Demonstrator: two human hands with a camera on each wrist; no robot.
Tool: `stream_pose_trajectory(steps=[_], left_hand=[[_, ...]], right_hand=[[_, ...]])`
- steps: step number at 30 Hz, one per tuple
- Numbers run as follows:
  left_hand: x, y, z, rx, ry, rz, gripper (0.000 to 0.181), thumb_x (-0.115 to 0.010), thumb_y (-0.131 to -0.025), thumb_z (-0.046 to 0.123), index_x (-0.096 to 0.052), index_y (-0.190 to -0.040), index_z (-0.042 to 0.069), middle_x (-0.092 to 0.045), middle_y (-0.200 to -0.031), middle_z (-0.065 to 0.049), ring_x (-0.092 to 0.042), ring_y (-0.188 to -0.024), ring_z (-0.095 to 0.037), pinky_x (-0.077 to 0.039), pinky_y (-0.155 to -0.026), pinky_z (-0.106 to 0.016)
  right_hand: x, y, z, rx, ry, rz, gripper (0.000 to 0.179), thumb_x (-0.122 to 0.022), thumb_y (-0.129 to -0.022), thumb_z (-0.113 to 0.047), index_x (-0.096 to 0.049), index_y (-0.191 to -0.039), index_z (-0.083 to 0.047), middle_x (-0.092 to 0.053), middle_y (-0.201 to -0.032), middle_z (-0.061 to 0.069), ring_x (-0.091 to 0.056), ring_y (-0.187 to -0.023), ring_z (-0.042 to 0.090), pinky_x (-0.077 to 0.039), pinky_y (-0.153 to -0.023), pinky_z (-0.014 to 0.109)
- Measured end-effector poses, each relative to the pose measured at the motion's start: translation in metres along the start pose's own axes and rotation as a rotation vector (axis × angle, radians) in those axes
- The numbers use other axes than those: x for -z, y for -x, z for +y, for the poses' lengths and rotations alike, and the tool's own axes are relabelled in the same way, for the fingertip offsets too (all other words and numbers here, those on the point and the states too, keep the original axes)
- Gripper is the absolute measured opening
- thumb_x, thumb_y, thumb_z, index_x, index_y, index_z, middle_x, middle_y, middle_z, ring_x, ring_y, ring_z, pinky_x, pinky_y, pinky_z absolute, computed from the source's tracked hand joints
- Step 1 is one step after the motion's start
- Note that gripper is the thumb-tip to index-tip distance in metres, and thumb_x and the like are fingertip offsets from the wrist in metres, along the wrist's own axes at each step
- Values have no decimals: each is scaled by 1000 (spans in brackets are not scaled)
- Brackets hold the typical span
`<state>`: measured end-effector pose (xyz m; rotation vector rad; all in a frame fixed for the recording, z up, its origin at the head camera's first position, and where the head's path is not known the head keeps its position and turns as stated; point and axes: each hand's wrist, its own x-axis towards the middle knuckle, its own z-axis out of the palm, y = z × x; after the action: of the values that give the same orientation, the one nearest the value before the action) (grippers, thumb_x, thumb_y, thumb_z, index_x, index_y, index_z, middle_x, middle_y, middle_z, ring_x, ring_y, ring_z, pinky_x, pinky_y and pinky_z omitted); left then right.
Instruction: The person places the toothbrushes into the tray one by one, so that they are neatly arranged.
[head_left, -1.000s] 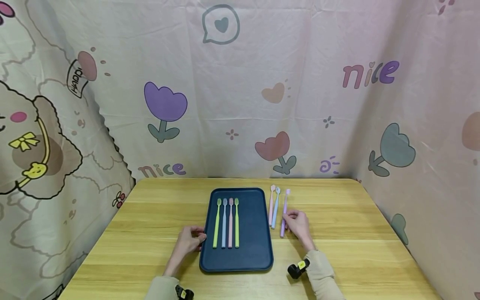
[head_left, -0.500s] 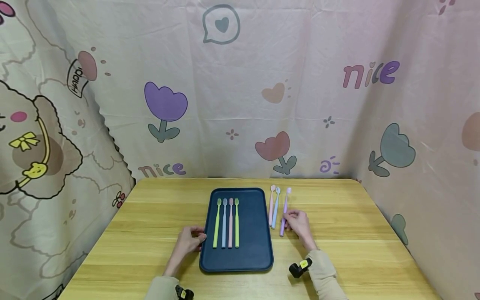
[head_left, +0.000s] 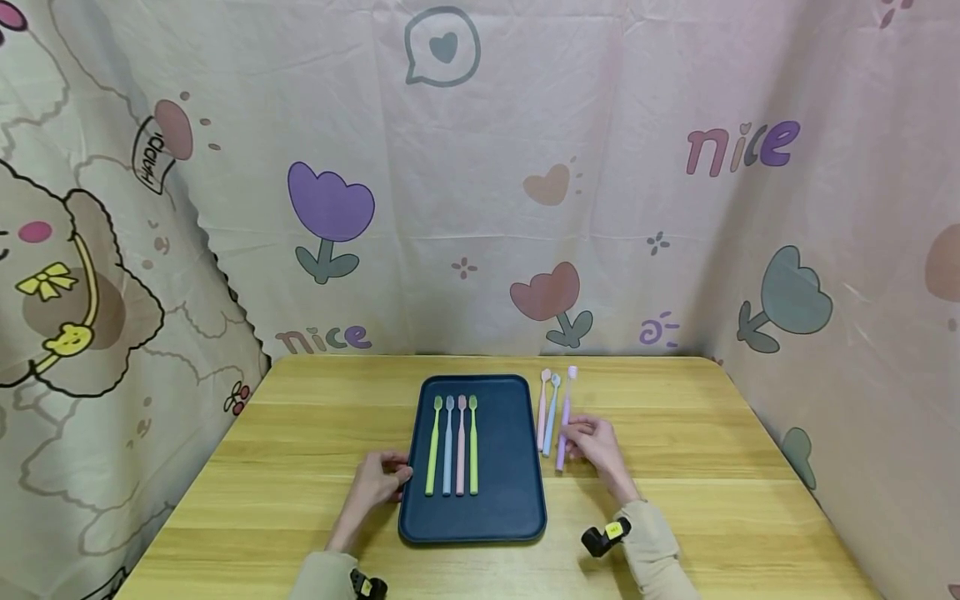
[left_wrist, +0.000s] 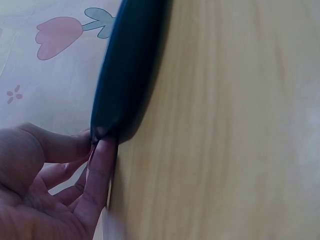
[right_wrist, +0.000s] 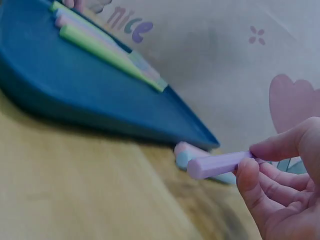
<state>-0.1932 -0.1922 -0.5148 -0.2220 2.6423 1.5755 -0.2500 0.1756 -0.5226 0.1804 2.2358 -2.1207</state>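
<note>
My right hand pinches a purple toothbrush between thumb and forefinger, right of the tray. In the right wrist view the toothbrush's handle end points away from the fingers, seemingly just off the table. Beside it a pink toothbrush and a blue toothbrush lie on the table. The dark blue tray holds a row of several toothbrushes: green, blue, pink and green again. My left hand grips the tray's left rim, thumb and forefinger on the edge.
The wooden table ends at a patterned curtain behind it and at the sides. Bare wood shows left of the left hand and right of the right hand. A small black camera sits on the right wrist.
The purple toothbrush has shifted slightly left and away from me in the right hand, closer to the blue one beside the tray. The left hand and tray stay in place.
</note>
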Motion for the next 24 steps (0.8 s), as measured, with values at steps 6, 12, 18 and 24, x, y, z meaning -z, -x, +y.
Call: stream_pose_trajectory(steps=[6,12,18,24], left_hand=[[0,0,0,-5,-4,-1,23,-66,-91,-3,-67,-112,-11,-71,-97,-20,-64,-69,-16,-60,-56,-32],[1,0,0,-6,-3,0,21,-66,-91,-4,-68,-111,-11,-71,-96,-19,-64,-69,-16,-60,-56,-32],[1,0,1,-3,-8,-3,22,-65,-91,-3,-67,-112,-11,-71,-97,-20,-64,-70,-16,-60,-56,-32],[1,1,1,3,-7,-5,22,-66,-92,-3,-67,-112,-10,-70,-98,-20,-64,-70,-16,-60,-56,-32]], right_hand=[[-8,5,-11,34,-12,-81,33,-65,-90,4,-55,-117,20,-72,-78,3,-58,-56,6,-50,-50,16],[-20,10,-18,43,-19,-132,36,-64,-90,6,-54,-121,20,-69,-77,2,-56,-56,6,-49,-49,17],[-32,15,-20,64,-1,-188,38,-65,-91,3,-54,-122,21,-65,-75,-2,-56,-55,5,-49,-49,17],[-43,17,-18,107,61,-242,30,-67,-93,-3,-58,-112,18,-60,-70,-1,-56,-53,6,-50,-49,19]])
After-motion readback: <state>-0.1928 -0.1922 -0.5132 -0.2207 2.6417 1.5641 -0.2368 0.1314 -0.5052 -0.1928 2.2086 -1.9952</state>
